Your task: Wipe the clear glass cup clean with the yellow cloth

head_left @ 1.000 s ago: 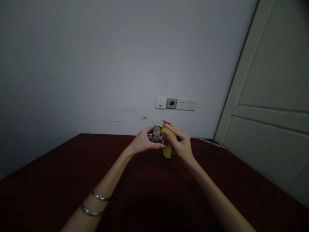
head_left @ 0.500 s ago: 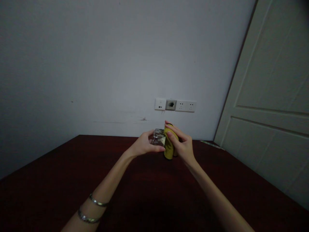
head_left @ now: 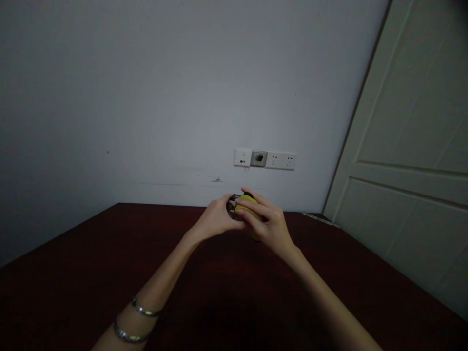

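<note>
My left hand (head_left: 218, 218) is closed around a clear, faceted glass-like block (head_left: 231, 206), which it holds above the table. Much of the block is hidden by my fingers and by a yellow cloth (head_left: 247, 204). That cloth, dark along its edge, is bunched in my right hand (head_left: 268, 218), whose fingers press it against the block's right and front side. A lower fold of the cloth hangs below my right fingers. Both hands meet close together near the table's far edge.
The dark red table (head_left: 204, 292) runs up to a pale wall (head_left: 183, 97). A row of wall sockets (head_left: 280, 161) sits behind my hands. At the far right corner lies a thin printed strip (head_left: 320, 220), beside a panelled door (head_left: 409, 146).
My right hand has moved left with the yellow cloth, which now covers more of the clear block. My left hand stays nearly in place, still gripping the block.
</note>
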Motion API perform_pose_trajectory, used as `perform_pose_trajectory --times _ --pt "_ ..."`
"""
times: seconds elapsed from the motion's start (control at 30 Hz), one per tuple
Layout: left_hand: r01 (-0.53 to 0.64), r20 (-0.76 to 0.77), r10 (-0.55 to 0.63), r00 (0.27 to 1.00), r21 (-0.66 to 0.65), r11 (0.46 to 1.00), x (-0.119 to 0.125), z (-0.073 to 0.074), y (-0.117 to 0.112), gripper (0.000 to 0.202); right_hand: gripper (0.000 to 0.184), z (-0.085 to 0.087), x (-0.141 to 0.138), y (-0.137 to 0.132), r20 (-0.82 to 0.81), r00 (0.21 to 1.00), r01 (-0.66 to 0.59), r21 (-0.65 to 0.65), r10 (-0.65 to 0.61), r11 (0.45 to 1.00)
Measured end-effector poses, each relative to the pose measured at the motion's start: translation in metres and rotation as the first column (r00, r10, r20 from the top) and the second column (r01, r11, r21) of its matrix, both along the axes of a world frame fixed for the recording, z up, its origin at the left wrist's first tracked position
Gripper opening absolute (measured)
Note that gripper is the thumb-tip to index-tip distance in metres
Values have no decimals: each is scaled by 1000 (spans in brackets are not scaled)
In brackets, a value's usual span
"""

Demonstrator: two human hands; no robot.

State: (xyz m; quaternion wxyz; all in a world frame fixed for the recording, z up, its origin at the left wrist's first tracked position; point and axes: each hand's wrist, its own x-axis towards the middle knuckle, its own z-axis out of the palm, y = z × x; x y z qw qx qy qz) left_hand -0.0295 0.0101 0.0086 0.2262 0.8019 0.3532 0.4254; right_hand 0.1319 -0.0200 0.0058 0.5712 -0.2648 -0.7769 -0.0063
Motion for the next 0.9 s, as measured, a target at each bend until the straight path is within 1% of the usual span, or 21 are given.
perform_pose_trajectory --times 0.1,0.2,0.27,0.33,0.4,0.5,0.57,0.67,0.73,0.8,0.83,0.9 --pt "-33 -37 34 999 37 999 0 1 -2 48 25 -1 -1 0 -24 999 22 2 -22 1000" --pt "-45 -75 51 996 76 996 -1 4 -2 57 27 -2 1 0 86 996 -39 38 35 999" --pt "-29 -86 36 996 82 996 -1 5 -3 59 28 -2 2 0 132 989 -76 39 70 996" --pt "-9 -94 17 995 85 996 -1 5 -5 56 27 -2 2 0 73 994 -80 4 79 997" --pt "12 -110 -1 994 94 996 -1 6 -8 57 25 -1 1 0 -50 996 -75 -48 73 996" --pt "23 -155 -4 988 123 992 -1 8 -12 69 22 0 1 3 -217 975 -65 -134 34 989" --pt "31 -167 -9 986 126 992 -1 8 -12 74 21 1 1 5 -261 965 -67 -178 18 982" --pt "72 -119 -66 991 49 996 -1 7 -9 72 23 1 3 5 -244 969 -91 -200 41 976" --pt "159 -25 -161 987 -58 986 -1 7 -7 67 27 2 5 3 -195 977 -124 -198 84 972" --pt "272 108 -256 961 -173 947 -1 9 -5 62 36 4 8 -1 -128 981 -169 -194 146 966" --pt "319 171 -286 943 -223 921 -1 9 -4 59 41 5 10 -3 -95 980 -189 -193 173 963" --pt "375 263 -302 917 -301 877 -2 11 -4 53 55 7 13 -6 -29 981 -195 -190 193 962"
